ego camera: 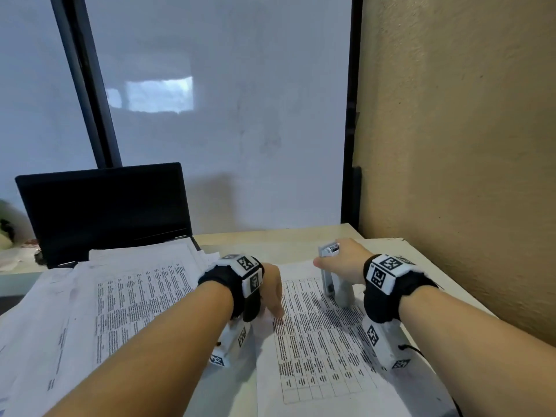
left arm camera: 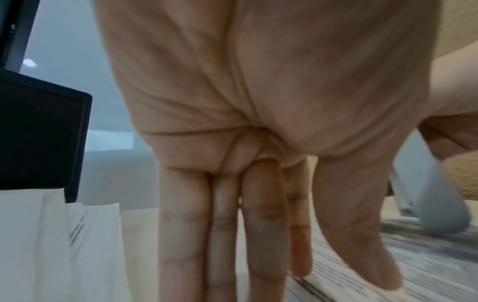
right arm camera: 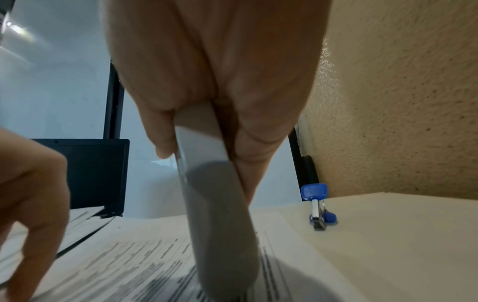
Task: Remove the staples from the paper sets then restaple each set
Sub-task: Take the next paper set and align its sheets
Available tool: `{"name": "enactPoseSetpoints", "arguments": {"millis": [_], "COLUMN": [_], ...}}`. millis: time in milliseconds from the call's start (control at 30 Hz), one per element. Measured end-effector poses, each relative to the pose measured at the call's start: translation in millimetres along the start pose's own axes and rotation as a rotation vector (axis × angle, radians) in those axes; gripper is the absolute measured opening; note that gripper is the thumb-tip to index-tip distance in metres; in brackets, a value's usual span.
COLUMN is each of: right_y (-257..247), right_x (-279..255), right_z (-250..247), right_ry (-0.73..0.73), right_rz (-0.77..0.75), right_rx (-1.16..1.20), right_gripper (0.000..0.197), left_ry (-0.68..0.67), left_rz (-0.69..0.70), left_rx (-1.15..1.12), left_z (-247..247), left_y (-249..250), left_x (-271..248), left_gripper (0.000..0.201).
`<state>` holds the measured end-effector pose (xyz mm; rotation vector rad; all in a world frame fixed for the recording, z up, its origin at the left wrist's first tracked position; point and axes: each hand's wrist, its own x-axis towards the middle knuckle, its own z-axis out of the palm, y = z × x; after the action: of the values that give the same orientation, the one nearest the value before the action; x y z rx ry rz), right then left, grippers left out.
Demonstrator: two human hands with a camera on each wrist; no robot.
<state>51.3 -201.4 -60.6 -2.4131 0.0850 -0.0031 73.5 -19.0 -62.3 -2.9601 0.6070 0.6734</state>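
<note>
A printed paper set [ego camera: 319, 350] lies on the desk in front of me. My left hand [ego camera: 277, 310] presses straight fingers [left arm camera: 264, 235] onto its left edge. My right hand [ego camera: 329, 261] grips a grey stapler [ego camera: 332, 285], which stands steeply tilted with its lower end on the top part of the sheet. In the right wrist view the stapler [right arm camera: 220, 204] runs from my palm down to the paper set [right arm camera: 124, 265]. A blue staple remover [right arm camera: 319, 206] stands on the desk to the right, beyond the paper's corner.
A loose stack of printed papers [ego camera: 135, 296] covers the desk's left side, partly over a black laptop [ego camera: 105, 212] with its lid up. A textured beige wall [ego camera: 466, 145] runs along the desk's right edge. A frosted glass panel [ego camera: 225, 115] stands behind.
</note>
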Motion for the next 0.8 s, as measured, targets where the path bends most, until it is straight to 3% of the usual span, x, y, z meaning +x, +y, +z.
{"name": "enactPoseSetpoints", "arguments": {"millis": [100,233,367,433,500,600,800], "right_y": [-3.7,-6.0,-6.9,-7.0,-6.8,-4.4,-4.6], "right_x": [6.0,9.0,10.9,11.2,10.7,10.3,6.7], "right_z": [-3.6,-4.0,-4.7,-5.0,-6.0,-7.2,-7.8], "right_ry": [-0.028,-0.062,-0.083,-0.097,-0.101,-0.098,-0.094], "right_rz": [0.003,0.009,0.012,0.013,0.018,0.022,0.029], "right_rx": [-0.020,-0.044,-0.040,-0.037,-0.032,0.001,0.006], "right_gripper": [0.021,0.020,0.023,0.022,0.021,0.020,0.020], "left_ry": [-0.021,0.175,0.213,0.212,0.278,0.363,0.491], "left_rz": [-0.062,-0.100,-0.170,-0.216,-0.229,-0.216,-0.204], "left_rx": [-0.109,0.070,0.065,0.075,0.049,-0.084,-0.252], "left_z": [-9.5,-9.0,-8.1,-9.7,-12.0,-17.7,-19.3], "left_y": [-13.0,-22.4,-28.9,-25.9,-22.7,-22.6,-31.3], "left_x": [7.7,25.0,49.5,56.4,60.3,60.7,56.0], "left_gripper": [0.044,0.071,0.084,0.071,0.042,0.021,0.006]}}
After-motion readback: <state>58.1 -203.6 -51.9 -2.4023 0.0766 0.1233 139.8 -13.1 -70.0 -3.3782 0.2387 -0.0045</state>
